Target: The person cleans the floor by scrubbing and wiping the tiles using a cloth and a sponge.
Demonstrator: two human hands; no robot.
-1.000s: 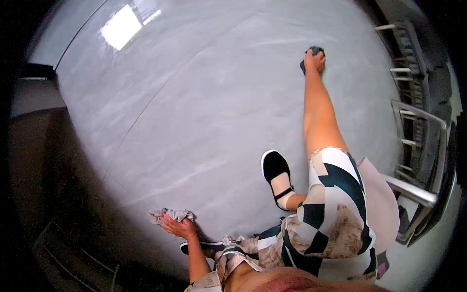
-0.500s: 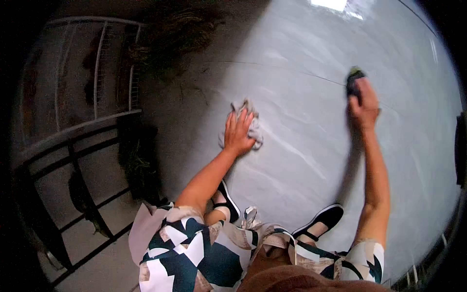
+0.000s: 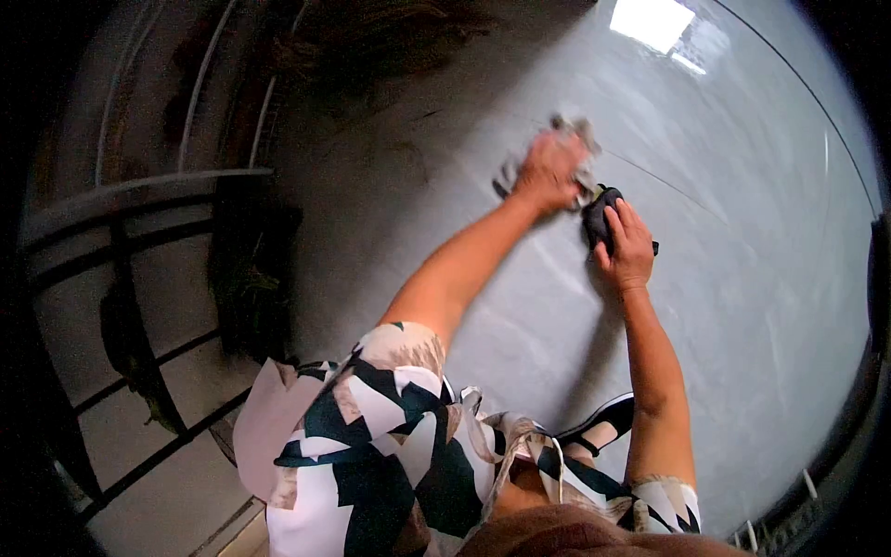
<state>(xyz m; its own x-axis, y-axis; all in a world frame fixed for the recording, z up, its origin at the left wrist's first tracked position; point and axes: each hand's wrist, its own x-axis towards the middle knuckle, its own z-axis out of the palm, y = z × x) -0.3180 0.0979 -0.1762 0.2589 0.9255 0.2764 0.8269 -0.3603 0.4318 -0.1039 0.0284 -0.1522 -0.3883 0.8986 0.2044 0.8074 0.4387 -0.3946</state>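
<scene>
Two hands work on one grey floor (image 3: 761, 306), each with its own piece: one pale cloth (image 3: 579, 130) under the left hand (image 3: 554, 172), one dark wad (image 3: 601, 223) under the right hand (image 3: 629, 246). The left hand's fingers lie over the cloth; blur hides whether they grasp it. The right fingers rest across the top of the wad, thumb apart; I cannot tell whether they grip. The wad sits just right of the cloth and slightly nearer. One black shoe (image 3: 608, 422) shows plainly at the near side. Two thin seams (image 3: 654, 176) cross the floor. Its lit part borders shadow on the left, towards a rack (image 3: 167, 186), and spreads widely right of both hands.
</scene>
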